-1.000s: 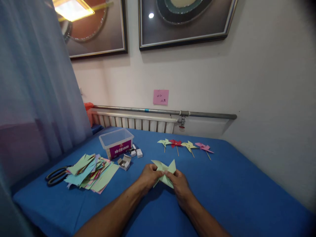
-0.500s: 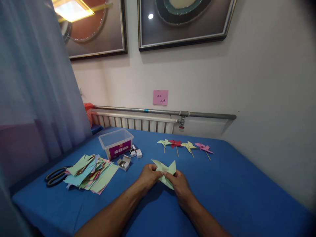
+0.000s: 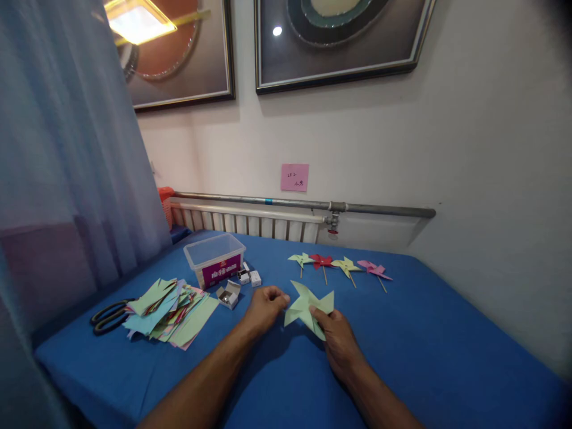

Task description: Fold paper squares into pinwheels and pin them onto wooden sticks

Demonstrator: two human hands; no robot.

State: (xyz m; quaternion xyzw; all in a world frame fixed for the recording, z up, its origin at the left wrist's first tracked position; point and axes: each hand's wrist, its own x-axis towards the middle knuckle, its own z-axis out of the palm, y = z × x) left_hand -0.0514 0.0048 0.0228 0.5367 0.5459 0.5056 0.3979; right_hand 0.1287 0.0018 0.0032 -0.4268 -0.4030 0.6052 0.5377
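Observation:
My right hand (image 3: 337, 333) pinches a pale green paper pinwheel shape (image 3: 308, 305) at its lower right, just above the blue table (image 3: 424, 351). My left hand (image 3: 263, 307) sits a little to the left of the paper, off it, fingers curled together in a pinch; whether they hold anything tiny I cannot make out. Behind the paper lie several finished pinwheels on sticks: pale green (image 3: 300, 260), red (image 3: 322, 261), yellow (image 3: 346, 265) and pink (image 3: 374, 270).
A stack of coloured paper squares (image 3: 172, 304) lies at left with black scissors (image 3: 109, 314) beside it. A clear plastic tub (image 3: 215, 259) and small open boxes (image 3: 230, 293) stand behind my left hand. A radiator (image 3: 245, 223) runs along the wall.
My left hand has let go of the green paper and drawn slightly left. The right hand now holds the paper alone, shifted right and opened out flatter.

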